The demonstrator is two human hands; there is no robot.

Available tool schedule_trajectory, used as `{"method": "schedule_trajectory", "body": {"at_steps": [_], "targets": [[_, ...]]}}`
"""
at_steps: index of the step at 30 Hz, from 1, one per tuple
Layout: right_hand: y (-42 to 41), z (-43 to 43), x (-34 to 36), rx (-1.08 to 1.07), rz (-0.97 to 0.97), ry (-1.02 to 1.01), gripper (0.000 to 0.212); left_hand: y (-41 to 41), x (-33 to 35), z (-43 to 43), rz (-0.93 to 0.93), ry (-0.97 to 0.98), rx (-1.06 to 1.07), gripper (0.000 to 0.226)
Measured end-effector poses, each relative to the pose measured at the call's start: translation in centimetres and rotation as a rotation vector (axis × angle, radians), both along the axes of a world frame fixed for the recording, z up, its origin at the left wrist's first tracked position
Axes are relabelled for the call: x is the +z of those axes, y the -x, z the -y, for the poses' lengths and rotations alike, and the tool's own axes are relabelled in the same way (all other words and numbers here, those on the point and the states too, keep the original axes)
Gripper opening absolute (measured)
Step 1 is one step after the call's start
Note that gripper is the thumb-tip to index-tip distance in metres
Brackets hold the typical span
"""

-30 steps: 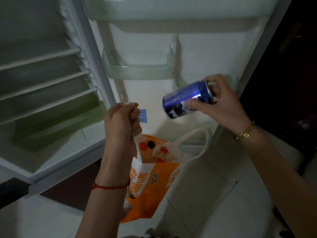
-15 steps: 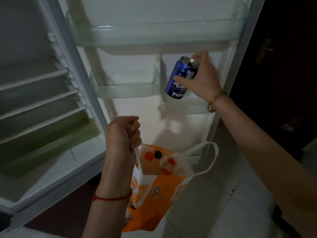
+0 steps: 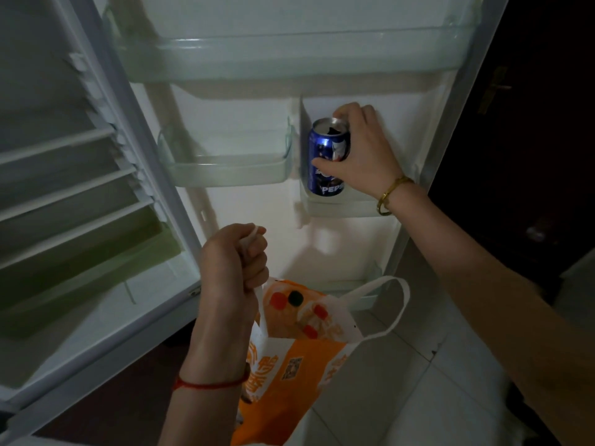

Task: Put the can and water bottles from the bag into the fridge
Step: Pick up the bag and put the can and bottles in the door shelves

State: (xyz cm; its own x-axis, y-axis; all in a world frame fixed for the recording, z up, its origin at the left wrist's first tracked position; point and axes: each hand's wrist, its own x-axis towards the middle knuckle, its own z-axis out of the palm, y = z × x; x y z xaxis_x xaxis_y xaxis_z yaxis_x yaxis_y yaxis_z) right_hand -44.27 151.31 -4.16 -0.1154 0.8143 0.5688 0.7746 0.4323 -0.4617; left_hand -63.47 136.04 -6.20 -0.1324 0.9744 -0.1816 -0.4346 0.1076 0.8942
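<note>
From the head cam we see our right hand wrapped round the can, upright in the small door shelf, & our left hand fisted on the bag handle; can's prob light, stiff, slick w/ thin walls, so grip mid-body.

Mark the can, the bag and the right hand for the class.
can (image 3: 325,162): head view, blue side wall.
bag (image 3: 289,375): head view, orange front panel.
right hand (image 3: 367,149): head view, back of the hand.
</note>
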Motion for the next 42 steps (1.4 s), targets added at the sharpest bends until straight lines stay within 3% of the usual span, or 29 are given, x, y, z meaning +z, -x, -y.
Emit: {"method": "schedule_trajectory", "body": {"at_steps": [7,13,15,18,20,24,28,31,35,37,39,42], "targets": [[0.4,0.1,-1.6,-0.023,0.028,0.031,0.069,0.9,-0.6,-0.1,0.024,0.036,0.023,0.023],[0.5,1.3,-1.4,-0.029,-0.088,0.062,0.086,1.7,-0.8,0.1,-0.008,0.038,-0.001,0.022],[0.7,2.9,-1.6,-0.06,-0.104,-0.009,0.075,2.2,-0.8,0.1,-0.008,0.029,-0.012,0.023],[1.3,6.6,-2.7,-0.066,-0.126,-0.147,0.036,2.7,-0.9,0.2,-0.01,0.034,-0.026,0.023],[2.1,8.8,-4.4,0.051,-0.18,-0.042,0.02,2.9,-1.0,0.3,0.004,0.039,-0.024,0.022],[3.7,10.8,-10.9,0.301,-0.034,0.431,0.022,3.6,-1.6,0.3,0.002,0.044,-0.015,0.02],[6.7,11.1,-17.9,0.308,0.137,0.754,0.034,4.2,-2.1,0.7,-0.008,0.058,-0.008,0.023],[9.4,10.5,-22.0,0.287,0.276,0.83,0.039,4.6,-2.4,1.0,-0.018,0.054,0.006,0.025],[12.7,9.6,-25.0,0.25,0.283,0.86,0.049,5.3,-2.7,1.4,-0.063,0.077,0.03,0.025],[13.9,9.8,-25.0,0.231,0.159,0.879,0.049,5.6,-2.8,1.6,-0.074,0.091,0.04,0.024],[14.7,9.8,-25.3,0.195,-0.023,0.889,0.035,6.1,-3.0,1.8,-0.072,0.1,0.05,0.023],[15.0,10.5,-25.7,0.219,-0.111,0.923,0.037,6.9,-3.1,2.2,-0.066,0.105,0.079,0.023]]}}
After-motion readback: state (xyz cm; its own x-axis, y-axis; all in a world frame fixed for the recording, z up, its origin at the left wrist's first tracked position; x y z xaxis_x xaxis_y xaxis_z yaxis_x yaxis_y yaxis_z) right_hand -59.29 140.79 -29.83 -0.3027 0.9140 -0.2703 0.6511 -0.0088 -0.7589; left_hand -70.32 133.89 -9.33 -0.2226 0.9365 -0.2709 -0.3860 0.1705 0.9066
